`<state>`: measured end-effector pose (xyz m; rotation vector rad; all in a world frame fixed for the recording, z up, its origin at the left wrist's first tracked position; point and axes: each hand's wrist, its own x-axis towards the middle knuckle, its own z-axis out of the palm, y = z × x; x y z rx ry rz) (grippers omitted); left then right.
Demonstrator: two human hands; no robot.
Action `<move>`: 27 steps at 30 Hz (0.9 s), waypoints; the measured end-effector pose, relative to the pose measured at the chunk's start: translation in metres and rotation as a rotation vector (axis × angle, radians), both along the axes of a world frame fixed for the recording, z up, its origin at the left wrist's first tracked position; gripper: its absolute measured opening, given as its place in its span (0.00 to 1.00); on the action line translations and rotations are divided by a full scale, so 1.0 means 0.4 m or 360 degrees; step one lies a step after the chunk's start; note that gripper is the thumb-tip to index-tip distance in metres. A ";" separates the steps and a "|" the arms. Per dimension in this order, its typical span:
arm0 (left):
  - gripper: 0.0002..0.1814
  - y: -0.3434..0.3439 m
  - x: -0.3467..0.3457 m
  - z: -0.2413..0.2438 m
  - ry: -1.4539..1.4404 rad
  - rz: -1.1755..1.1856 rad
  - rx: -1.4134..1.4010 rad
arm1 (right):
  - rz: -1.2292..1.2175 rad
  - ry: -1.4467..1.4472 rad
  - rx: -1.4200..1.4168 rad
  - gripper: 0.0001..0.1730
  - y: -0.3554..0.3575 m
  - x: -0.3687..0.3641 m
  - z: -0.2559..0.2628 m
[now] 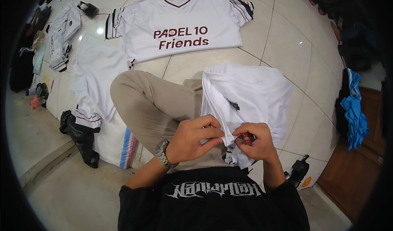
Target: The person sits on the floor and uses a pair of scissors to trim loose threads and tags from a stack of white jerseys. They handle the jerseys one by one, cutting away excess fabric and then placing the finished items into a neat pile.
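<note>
A white garment [248, 86] lies bunched across my lap, with a small dark print near its folded edge. My left hand [193, 137], with a metal-band watch [162, 152] at the wrist, pinches that edge between thumb and fingers. Close beside it, my right hand [256, 142] is closed around a small red-handled tool [246, 138]. Its tip meets the cloth near my left fingertips; the fingers hide most of it, so its exact kind is unclear. Striped trim [230, 157] shows at the garment's lower end.
A white V-neck jersey [181, 22] with dark red lettering is spread on the tiled floor [288, 40]. More white garments [98, 65] lie to the left, near a black plastic bag [81, 138]. Blue cloth [354, 117] hangs by a brown wooden door [353, 160] on the right.
</note>
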<state>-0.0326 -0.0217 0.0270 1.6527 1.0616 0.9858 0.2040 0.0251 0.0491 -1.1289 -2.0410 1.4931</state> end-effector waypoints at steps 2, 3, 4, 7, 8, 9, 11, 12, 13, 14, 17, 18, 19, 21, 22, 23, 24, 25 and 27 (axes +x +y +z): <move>0.10 0.003 -0.009 0.009 -0.0012 -0.0057 -0.0029 | 0.0041 0.0071 -0.0215 0.09 0.002 -0.002 0.008; 0.09 0.002 -0.013 0.014 -0.0011 -0.0085 -0.0044 | 0.0061 0.0114 -0.0323 0.08 0.000 -0.006 0.010; 0.09 0.000 -0.013 0.013 -0.0007 -0.0066 -0.0027 | 0.0017 0.0145 -0.0533 0.07 -0.004 -0.012 0.004; 0.09 -0.005 -0.009 0.015 0.0011 -0.0036 0.0051 | -0.0081 0.0194 -0.0979 0.08 -0.018 -0.042 -0.023; 0.09 -0.003 -0.004 0.020 0.0019 -0.0042 0.0096 | -0.0089 0.0179 -0.1006 0.09 -0.015 -0.052 -0.030; 0.09 -0.002 -0.003 0.023 0.0031 -0.0043 0.0140 | -0.0092 0.0165 -0.1033 0.10 -0.010 -0.059 -0.033; 0.09 -0.010 -0.001 0.016 0.0025 -0.0009 0.0103 | -0.0090 0.0141 -0.1027 0.10 -0.006 -0.060 -0.027; 0.09 -0.012 0.001 0.013 0.0023 0.0010 0.0086 | -0.0087 0.0129 -0.1023 0.10 -0.003 -0.059 -0.022; 0.09 -0.012 0.001 0.011 -0.0019 0.0040 0.0069 | -0.0160 0.0117 -0.1008 0.10 -0.002 -0.055 -0.020; 0.08 -0.011 0.002 0.010 -0.0060 0.0068 0.0053 | -0.0235 0.0106 -0.0992 0.10 -0.002 -0.047 -0.017; 0.06 -0.008 0.012 -0.004 -0.0119 0.0136 0.0020 | -0.0617 0.0235 -0.0858 0.09 -0.003 -0.050 0.007; 0.05 -0.007 0.019 -0.010 -0.0130 0.0156 0.0015 | -0.0769 0.0303 -0.0792 0.09 -0.002 -0.051 0.015; 0.04 -0.008 0.029 -0.015 -0.0186 0.0199 -0.0115 | -0.0822 0.0272 -0.0728 0.09 -0.002 -0.049 0.013; 0.04 -0.014 0.059 -0.024 -0.0294 0.0287 -0.0372 | -0.0922 0.0215 -0.0597 0.09 -0.001 -0.044 -0.002; 0.05 -0.015 0.077 -0.032 -0.0469 0.0328 -0.0505 | -0.0983 0.0277 -0.0614 0.10 0.001 -0.045 -0.008; 0.05 -0.016 0.097 -0.041 -0.0645 0.0369 -0.0638 | -0.1020 0.0291 -0.0618 0.10 0.002 -0.049 -0.008; 0.06 -0.013 0.109 -0.046 -0.0816 0.0410 -0.0771 | -0.1056 0.0311 -0.0625 0.10 0.002 -0.056 -0.009; 0.06 -0.009 0.114 -0.047 -0.0900 0.0438 -0.0849 | -0.1090 0.0331 -0.0633 0.10 0.004 -0.058 -0.009; 0.07 -0.003 0.120 -0.048 -0.1068 0.0494 -0.1013 | -0.1115 0.0455 -0.0682 0.10 0.002 -0.054 -0.017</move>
